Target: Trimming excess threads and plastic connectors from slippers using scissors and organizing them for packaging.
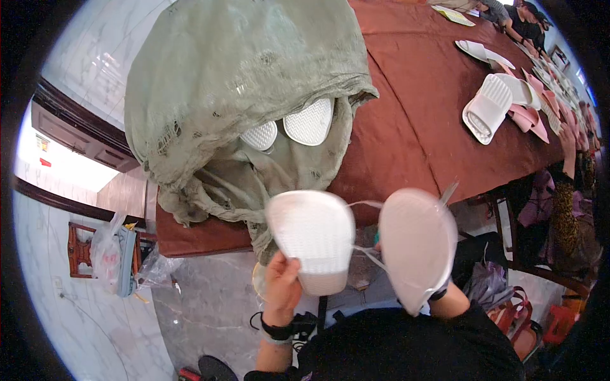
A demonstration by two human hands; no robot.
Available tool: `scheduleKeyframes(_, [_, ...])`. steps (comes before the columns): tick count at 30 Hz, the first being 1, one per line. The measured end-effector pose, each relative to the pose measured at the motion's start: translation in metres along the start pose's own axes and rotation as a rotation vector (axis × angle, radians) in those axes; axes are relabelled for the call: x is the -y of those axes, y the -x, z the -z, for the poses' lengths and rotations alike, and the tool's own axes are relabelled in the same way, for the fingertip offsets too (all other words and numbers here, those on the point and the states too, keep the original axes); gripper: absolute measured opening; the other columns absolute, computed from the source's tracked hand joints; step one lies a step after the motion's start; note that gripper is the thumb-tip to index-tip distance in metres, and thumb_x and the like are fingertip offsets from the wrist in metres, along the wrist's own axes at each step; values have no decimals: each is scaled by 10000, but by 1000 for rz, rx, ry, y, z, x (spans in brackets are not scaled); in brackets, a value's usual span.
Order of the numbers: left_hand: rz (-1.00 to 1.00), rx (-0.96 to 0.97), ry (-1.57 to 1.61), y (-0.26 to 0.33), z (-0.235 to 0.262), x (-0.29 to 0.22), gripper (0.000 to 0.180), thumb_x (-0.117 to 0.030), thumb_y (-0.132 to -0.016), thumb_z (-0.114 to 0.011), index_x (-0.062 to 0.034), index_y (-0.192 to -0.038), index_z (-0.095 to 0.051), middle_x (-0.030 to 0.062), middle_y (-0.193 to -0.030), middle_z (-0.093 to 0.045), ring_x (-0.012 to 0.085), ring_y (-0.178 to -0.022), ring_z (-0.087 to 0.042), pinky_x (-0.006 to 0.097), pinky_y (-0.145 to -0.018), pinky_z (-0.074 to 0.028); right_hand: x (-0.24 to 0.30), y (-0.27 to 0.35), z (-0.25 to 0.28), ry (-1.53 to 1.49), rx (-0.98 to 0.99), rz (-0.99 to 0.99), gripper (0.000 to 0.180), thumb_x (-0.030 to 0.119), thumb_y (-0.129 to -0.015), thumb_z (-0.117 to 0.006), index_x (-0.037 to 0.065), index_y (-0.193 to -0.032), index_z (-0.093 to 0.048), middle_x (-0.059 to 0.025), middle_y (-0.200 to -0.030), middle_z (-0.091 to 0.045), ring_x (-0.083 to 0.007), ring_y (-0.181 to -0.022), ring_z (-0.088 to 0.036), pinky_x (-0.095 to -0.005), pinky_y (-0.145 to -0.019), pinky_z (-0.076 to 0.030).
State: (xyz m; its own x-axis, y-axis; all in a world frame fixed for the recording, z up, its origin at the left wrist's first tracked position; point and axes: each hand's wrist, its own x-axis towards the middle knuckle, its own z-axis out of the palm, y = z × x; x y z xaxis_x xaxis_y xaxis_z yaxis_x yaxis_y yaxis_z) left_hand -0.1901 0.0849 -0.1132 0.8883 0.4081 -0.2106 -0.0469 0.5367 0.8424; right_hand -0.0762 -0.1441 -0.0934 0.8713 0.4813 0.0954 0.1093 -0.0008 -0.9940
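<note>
My left hand [281, 281] grips the heel of a white slipper [313, 236] held sole-up in front of me. My right hand [438, 293] is mostly hidden behind a second white slipper [416, 244], also sole-up, which it holds. Thin white strips [366, 230] run between the two slippers. Just beyond them a large grey-green woven sack [235, 82] lies on the red-brown table [406, 127], its mouth open toward me, with two more white slipper soles [309, 122] showing inside.
Farther along the table lie white slippers [488, 108] and pink slippers [530, 119]. Other people sit at the far right end [521, 19] and right side [565, 203]. A plastic bag [108, 254] hangs on a stand at left, over marble floor.
</note>
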Motion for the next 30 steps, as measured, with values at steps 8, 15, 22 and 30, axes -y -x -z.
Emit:
scheduleKeyframes(8, [54,70,63,13,-14,-34,601,-411,-908,-468,-42,-1341,-276,88,-810,-529,156,-647,-535,267,-580,-464,22,-20,-5,-1010,-57,-294,454,426,-892,-510,53,-1141,-439,-113,-1011,-588,-188,-885,-607,-291,-753,-521])
scheduleKeyframes(15, [505,326,105,15,-44,53,563,-396,-942,-436,-30,-1339,-277,78,-830,-509,145,-651,-494,257,-575,-409,-32,-59,2,-1460,459,-8,573,430,-921,-442,7,-1299,-359,-192,-1204,-529,-282,-1029,-585,-357,-919,-481])
scheduleKeyframes(22, [470,625,-418,12,-38,57,500,-300,-910,-527,-9,-1291,-384,95,-1157,-465,175,-1103,-437,282,-920,-355,22,-57,-9,-891,-133,20,345,418,-954,-364,104,-1097,-348,-156,-960,-613,-219,-808,-634,-279,-661,-532])
scheduleKeyframes(30, [577,592,-465,32,-8,73,752,-461,-875,-533,-19,-1392,-212,160,-1289,-340,233,-1147,-395,316,-975,-329,28,-58,-6,-1127,95,253,382,401,-915,-478,92,-1099,-352,-175,-1012,-591,-171,-673,-562,-227,-577,-495])
